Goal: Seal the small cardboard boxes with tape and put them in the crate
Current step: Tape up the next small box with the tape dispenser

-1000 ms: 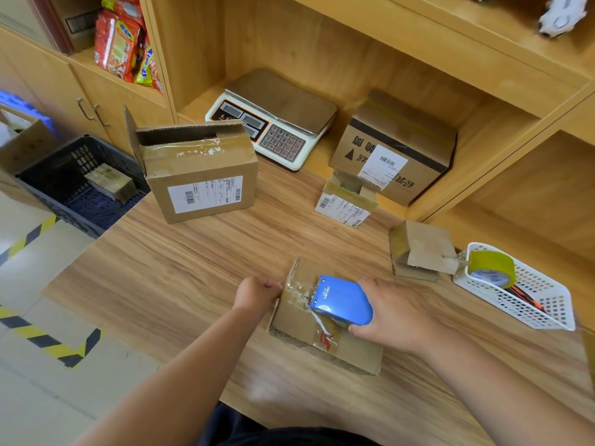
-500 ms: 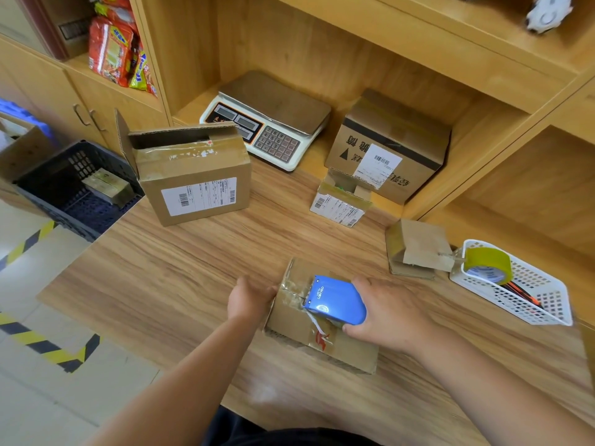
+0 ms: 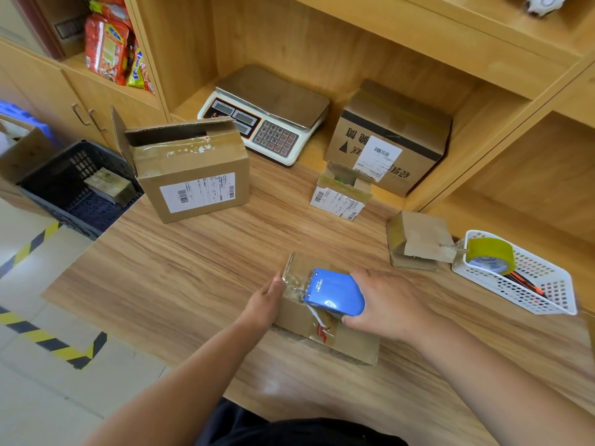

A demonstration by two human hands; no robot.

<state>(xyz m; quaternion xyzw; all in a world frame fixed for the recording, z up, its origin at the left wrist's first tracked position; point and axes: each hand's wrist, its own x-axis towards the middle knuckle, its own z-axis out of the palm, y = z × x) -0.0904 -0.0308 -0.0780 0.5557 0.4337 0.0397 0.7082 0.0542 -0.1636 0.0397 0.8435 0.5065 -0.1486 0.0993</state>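
A small flat cardboard box [image 3: 351, 344] lies on the wooden table [image 3: 199, 275] in front of me. My right hand [image 3: 386, 304] grips a blue tape dispenser [image 3: 335, 296] resting on the box top, with clear tape stretched to the box's far left corner. My left hand [image 3: 265, 300] presses against the box's left side, thumb near the tape end. A dark crate [image 3: 48, 175] stands on the floor at the left with one small taped box [image 3: 109, 186] inside. Two more small boxes, one labelled [image 3: 341, 197] and one plain [image 3: 415, 241], sit farther back.
A large open carton [image 3: 193, 175] stands at the table's left. A scale [image 3: 267, 114] and a bigger taped carton [image 3: 389, 136] sit in the shelf recess. A white basket [image 3: 544, 284] with a yellow tape roll [image 3: 491, 255] is at the right.
The dispenser has slid a little toward the box's left end, and my left hand has shifted along the box's left side. The view has tilted slightly.
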